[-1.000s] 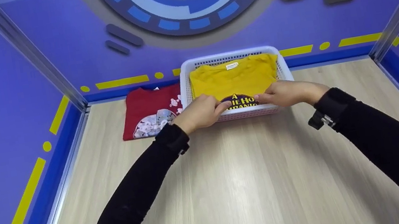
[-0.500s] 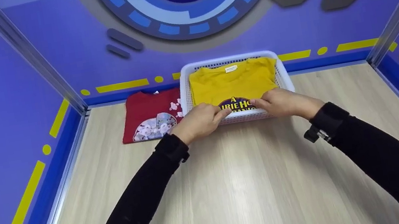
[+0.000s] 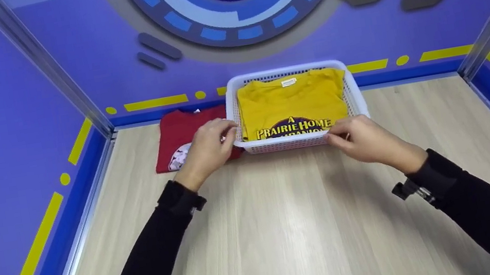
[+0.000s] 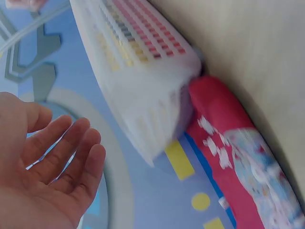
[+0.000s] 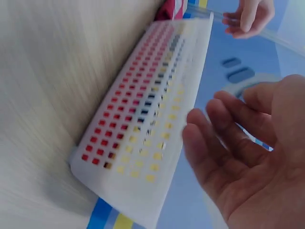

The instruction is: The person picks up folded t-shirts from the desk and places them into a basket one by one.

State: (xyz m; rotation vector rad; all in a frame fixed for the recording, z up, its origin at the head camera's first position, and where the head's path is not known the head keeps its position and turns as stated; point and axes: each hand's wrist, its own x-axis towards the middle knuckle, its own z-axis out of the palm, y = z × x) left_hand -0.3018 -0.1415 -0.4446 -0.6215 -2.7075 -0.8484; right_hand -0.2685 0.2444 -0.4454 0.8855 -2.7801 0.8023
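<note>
A folded yellow T-shirt (image 3: 293,100) with dark printed lettering lies on top in a white plastic basket (image 3: 289,139). Through the basket's side holes in the right wrist view, red shows below yellow. My left hand (image 3: 208,150) hovers off the basket's front left corner, over a folded red T-shirt (image 3: 174,128), partly covering its print. Its fingers are loosely bent around nothing in the left wrist view. At the front right of the rim is my right hand (image 3: 366,140), fingers relaxed; the right wrist view shows nothing in its grasp.
The basket stands against the patterned blue back wall (image 3: 251,53), with the red T-shirt beside its left side. Blue panels rise at left and right. A wooden tabletop (image 3: 282,220) extends in front.
Both hands have left the yellow T-shirt's front edge and moved apart. The left went left over the red T-shirt, the right went right and nearer me. More lettering shows.
</note>
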